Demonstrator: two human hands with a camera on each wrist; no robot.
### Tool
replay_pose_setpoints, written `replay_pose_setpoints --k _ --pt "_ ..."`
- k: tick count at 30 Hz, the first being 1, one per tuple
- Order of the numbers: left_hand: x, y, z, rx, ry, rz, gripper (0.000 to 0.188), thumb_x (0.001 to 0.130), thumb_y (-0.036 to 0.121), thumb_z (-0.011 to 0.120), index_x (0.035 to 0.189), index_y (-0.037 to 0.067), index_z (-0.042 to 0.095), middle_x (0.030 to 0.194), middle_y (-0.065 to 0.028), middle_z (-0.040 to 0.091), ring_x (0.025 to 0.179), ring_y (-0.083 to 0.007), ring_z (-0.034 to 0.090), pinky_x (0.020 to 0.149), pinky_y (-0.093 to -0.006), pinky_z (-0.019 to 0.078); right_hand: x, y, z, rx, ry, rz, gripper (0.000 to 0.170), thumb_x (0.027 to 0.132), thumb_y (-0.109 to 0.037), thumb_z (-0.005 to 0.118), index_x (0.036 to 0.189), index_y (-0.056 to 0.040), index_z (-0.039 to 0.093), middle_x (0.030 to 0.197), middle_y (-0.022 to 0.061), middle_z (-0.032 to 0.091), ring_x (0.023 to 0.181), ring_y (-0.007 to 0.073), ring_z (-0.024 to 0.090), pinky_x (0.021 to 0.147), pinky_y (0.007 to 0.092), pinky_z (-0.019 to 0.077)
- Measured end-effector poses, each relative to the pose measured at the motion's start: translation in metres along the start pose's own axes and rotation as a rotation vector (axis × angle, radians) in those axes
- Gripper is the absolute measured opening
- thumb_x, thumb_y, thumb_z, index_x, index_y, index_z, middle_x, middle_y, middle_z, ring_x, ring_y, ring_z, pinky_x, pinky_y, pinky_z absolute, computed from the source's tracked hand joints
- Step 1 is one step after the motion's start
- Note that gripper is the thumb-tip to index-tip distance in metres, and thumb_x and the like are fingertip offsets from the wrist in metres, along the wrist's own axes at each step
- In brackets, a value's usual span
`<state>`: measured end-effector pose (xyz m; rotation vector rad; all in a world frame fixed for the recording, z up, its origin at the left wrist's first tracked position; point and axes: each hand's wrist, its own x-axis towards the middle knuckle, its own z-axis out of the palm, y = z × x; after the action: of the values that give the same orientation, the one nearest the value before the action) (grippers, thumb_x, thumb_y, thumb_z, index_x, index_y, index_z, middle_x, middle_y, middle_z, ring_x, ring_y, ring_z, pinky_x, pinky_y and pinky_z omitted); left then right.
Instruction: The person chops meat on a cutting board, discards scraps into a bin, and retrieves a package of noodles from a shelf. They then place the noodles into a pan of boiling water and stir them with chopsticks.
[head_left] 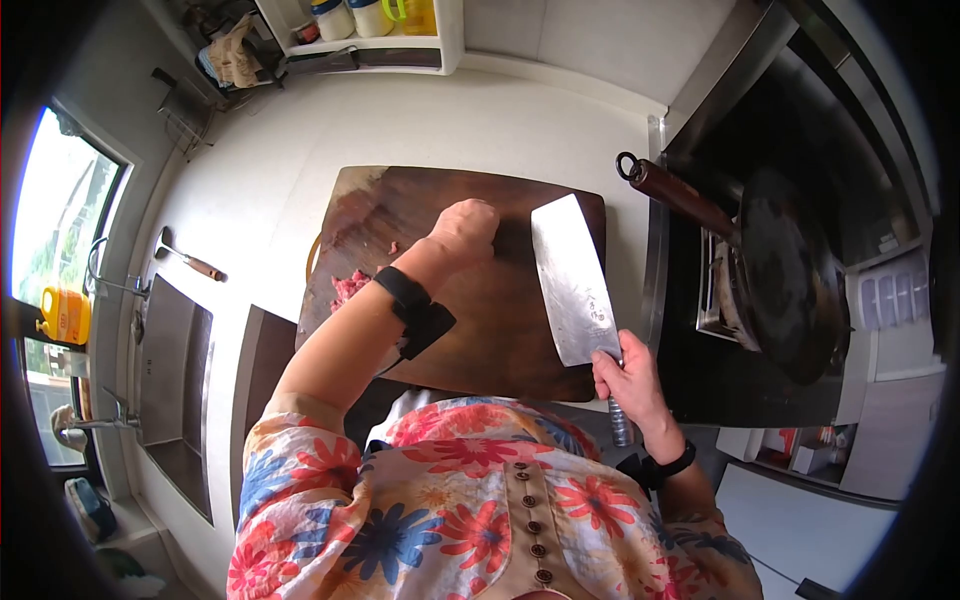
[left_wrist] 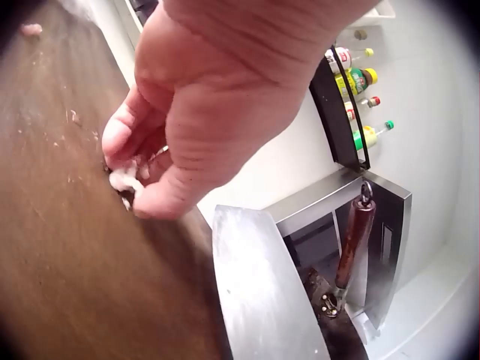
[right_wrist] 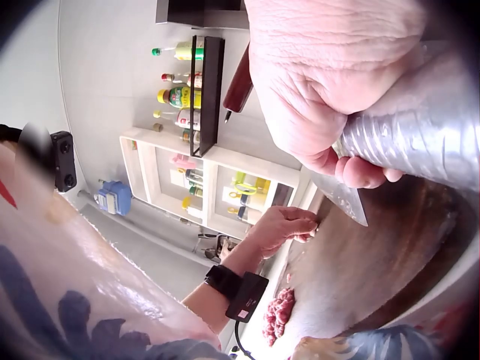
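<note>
The left hand [head_left: 468, 230] is pinching a small white bit [left_wrist: 124, 180] near the board's [head_left: 480, 335] far edge, maybe picking it up. Red meat [head_left: 349, 287] is lying by the left edge. The right hand [head_left: 634, 380] is holding the knife [head_left: 574, 280]; any chop would be needing tucked fingers.

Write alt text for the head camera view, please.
A person's right hand holds a cleaver over a wooden cutting board, while the left hand reaches past chopped raw meat. A dark pan sits on the stove at right.
</note>
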<state>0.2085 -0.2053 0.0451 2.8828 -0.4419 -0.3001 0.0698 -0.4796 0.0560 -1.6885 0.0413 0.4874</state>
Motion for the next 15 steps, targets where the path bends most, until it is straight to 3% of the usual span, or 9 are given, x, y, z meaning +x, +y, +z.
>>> replay_pose_setpoints --k 7,9,10,12,15 --pt "0.005 -0.001 -0.003 0.017 0.067 -0.069 0.014 0.068 0.008 0.063 0.08 0.003 0.068 0.082 -0.0136 0.066 0.081 -0.0306 0.063 0.075 -0.0367 0.0519 0.008 -0.001 0.002 0.031 -0.021 0.005 0.008 0.088 -0.006 0.055 0.087 -0.0011 0.049 0.062 0.0015 0.052 0.045 0.0068 0.048 0.042 0.0209 0.0392" --pt "-0.003 -0.011 -0.015 -0.417 -0.063 -0.228 0.016 0.067 0.004 0.061 0.08 0.002 0.068 0.073 -0.0138 0.066 0.067 -0.0261 0.065 0.064 -0.0337 0.0532 0.011 -0.003 0.003 0.035 -0.015 -0.019 0.009 0.087 -0.007 0.056 0.086 -0.0001 0.049 0.061 0.0017 0.053 0.044 0.0071 0.048 0.041 0.0214 0.0393" --pt "-0.009 -0.018 -0.016 -0.743 -0.041 -0.348 0.014 0.066 0.002 0.061 0.078 -0.001 0.068 0.064 -0.0128 0.065 0.056 -0.0184 0.062 0.053 -0.0283 0.0507 0.012 -0.005 0.003 0.035 -0.014 -0.02 0.009 0.087 -0.007 0.056 0.086 -0.0001 0.049 0.061 0.0017 0.053 0.044 0.0071 0.048 0.041 0.0214 0.0393" --pt "-0.017 -0.037 -0.015 -1.109 -0.006 -0.295 0.009 0.068 0.003 0.063 0.074 -0.004 0.065 0.063 -0.0105 0.063 0.056 -0.0132 0.06 0.049 -0.0239 0.0475 0.016 -0.006 0.003 0.01 -0.028 -0.057 0.01 0.087 -0.007 0.055 0.085 0.0 0.049 0.062 0.0018 0.053 0.044 0.0071 0.048 0.04 0.0218 0.0392" --pt "-0.028 -0.046 -0.014 -1.369 0.089 -0.277 0.01 0.07 0.007 0.062 0.072 -0.002 0.064 0.063 -0.0057 0.062 0.056 -0.012 0.06 0.047 -0.0247 0.0465 0.024 -0.007 0.006 0.015 -0.061 -0.042 0.011 0.087 -0.007 0.054 0.084 0.0002 0.048 0.062 0.0025 0.053 0.044 0.0074 0.048 0.04 0.0219 0.0395"
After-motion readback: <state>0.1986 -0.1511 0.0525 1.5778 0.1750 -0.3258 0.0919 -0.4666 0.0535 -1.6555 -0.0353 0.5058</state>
